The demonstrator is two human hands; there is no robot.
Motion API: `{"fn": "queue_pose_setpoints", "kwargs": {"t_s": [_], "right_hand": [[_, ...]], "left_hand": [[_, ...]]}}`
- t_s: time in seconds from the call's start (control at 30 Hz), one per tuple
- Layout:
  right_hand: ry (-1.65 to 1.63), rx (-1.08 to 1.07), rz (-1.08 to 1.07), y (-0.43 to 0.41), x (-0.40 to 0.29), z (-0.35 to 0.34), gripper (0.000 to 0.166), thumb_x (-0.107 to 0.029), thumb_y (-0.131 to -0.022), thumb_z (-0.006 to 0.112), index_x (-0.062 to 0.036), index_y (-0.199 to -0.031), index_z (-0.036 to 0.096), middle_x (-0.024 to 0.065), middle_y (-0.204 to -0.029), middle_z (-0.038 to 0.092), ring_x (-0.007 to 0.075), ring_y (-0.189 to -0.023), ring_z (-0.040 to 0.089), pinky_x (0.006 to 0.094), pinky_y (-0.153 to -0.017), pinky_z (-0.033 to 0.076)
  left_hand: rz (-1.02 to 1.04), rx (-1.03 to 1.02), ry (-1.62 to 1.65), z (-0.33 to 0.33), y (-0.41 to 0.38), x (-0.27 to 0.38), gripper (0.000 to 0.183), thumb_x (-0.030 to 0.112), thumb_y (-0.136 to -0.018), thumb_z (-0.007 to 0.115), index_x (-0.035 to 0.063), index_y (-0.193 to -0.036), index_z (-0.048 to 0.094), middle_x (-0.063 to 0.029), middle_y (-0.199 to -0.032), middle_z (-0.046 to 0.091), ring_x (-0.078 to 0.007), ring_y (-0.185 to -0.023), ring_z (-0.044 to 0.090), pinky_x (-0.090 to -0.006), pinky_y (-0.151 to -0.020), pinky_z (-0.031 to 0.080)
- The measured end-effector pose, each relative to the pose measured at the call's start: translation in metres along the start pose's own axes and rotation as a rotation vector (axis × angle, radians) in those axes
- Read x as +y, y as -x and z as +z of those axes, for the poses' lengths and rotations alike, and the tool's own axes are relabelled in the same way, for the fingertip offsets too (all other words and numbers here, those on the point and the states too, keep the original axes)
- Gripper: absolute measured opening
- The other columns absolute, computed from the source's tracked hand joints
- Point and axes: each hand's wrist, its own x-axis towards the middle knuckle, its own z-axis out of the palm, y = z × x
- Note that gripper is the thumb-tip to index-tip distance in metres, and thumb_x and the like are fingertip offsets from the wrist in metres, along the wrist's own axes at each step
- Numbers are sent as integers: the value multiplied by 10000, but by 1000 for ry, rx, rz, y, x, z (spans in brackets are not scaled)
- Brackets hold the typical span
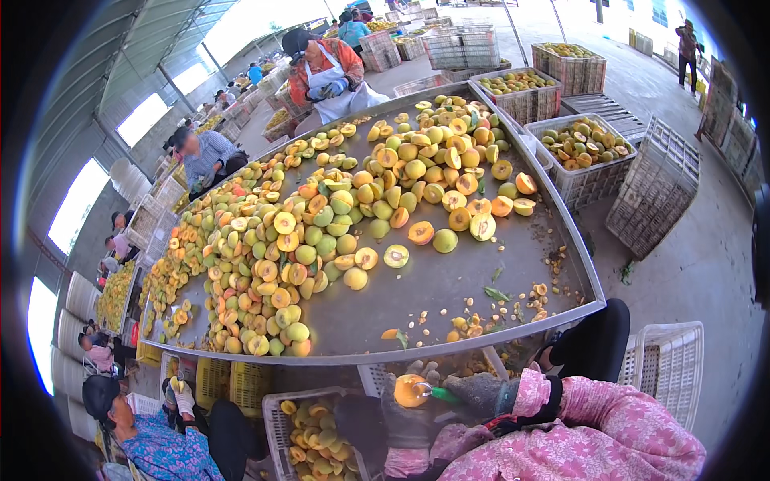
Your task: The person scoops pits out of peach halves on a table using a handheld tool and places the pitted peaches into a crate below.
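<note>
My left hand (404, 400), in a grey glove, holds a halved yellow-orange fruit (411, 391) with its cut face up. My right hand (475, 394), also gloved in grey, grips a small pitting tool with a green handle (445, 395). The tool's metal loop meets the cut face of the fruit. Both hands are below the near edge of a metal-topped sorting table (373, 318), which bears a large heap of whole and halved fruit (289, 240). Loose stones and scraps (475, 324) lie along its near right part.
A plastic crate of fruit halves (316, 439) stands below my left hand, an empty-looking white crate (671, 367) at the right. A co-worker in blue (162, 445) sits at left, another in an apron (328, 78) across the table. Filled crates (580, 156) line the table's far right side.
</note>
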Motion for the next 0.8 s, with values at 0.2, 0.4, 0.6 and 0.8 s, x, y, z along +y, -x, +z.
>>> {"fn": "queue_pose_setpoints", "kwargs": {"t_s": [0.2, 0.4, 0.6, 0.8], "right_hand": [[208, -41, -32, -2, 16, 7, 289, -216, -809, 580, -82, -1055, 511, 139, -798, 601, 311, -702, 633, 419, -573, 496], [432, -176, -5, -5, 4, 1, 290, -192, -784, 579, -60, -1032, 504, 124, -784, 595, 305, -655, 637, 409, -535, 499], [183, -247, 91, 12, 47, 31, 354, -169, -823, 516, -115, -1169, 473, 109, -732, 596, 269, -597, 625, 387, -513, 495], [271, -241, 88, 3, 29, 38, 302, -181, -844, 497, -154, -1145, 492, 104, -729, 616, 293, -621, 635, 415, -531, 493]], "left_hand": [[-40, 36, 38, -15, -10, -12, 525, 391, -924, 377, -59, -1186, 450, -254, -1190, 497, -319, -1027, 538, -409, -916, 448], [-105, 92, 196, -6, -9, -8, 290, 155, -918, 425, -71, -1096, 461, -201, -1013, 560, -274, -869, 599, -349, -788, 534], [-384, 134, 398, -31, -10, -20, 449, 327, -794, 557, -32, -1054, 481, -206, -1016, 558, -292, -866, 583, -339, -667, 516], [-280, 146, 263, -20, -7, 0, 442, 323, -808, 544, -26, -1073, 485, -190, -996, 582, -279, -838, 598, -341, -661, 512]]}}
